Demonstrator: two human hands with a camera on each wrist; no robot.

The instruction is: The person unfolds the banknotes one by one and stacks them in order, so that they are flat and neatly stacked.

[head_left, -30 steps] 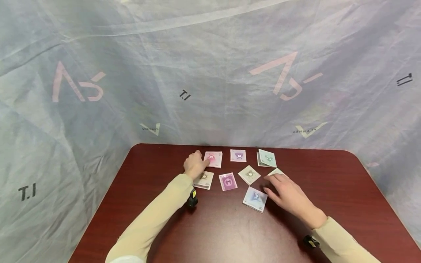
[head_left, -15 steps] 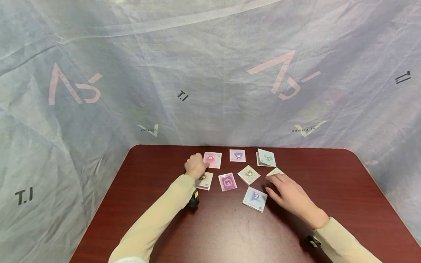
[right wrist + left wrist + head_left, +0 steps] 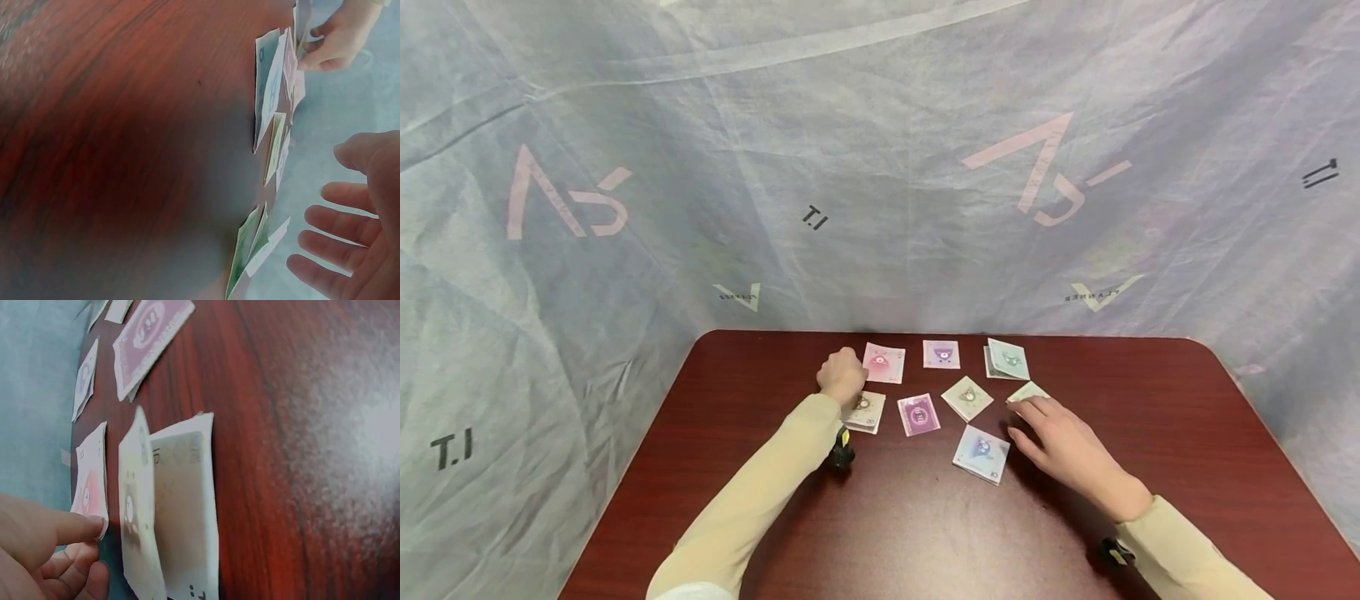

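Note:
My left hand is at the back left and pinches the near corner of a folded pink banknote between thumb and curled fingers, as the left wrist view shows. Just in front lies a folded tan banknote, its flap standing up in the left wrist view, partly behind the left wrist. My right hand hovers with spread, relaxed fingers and holds nothing. Under its fingertips a pale banknote is partly hidden. A folded blue banknote lies left of the right thumb.
Between the hands lie a dark purple banknote and a beige banknote. Behind them are a light purple banknote and a half-raised green one. All rest on a reddish-brown table with a grey cloth hanging behind.
The left hand has shifted slightly to and fro beside the pink banknote, whose left side now appears a little lifted. My right hand has hardly moved.

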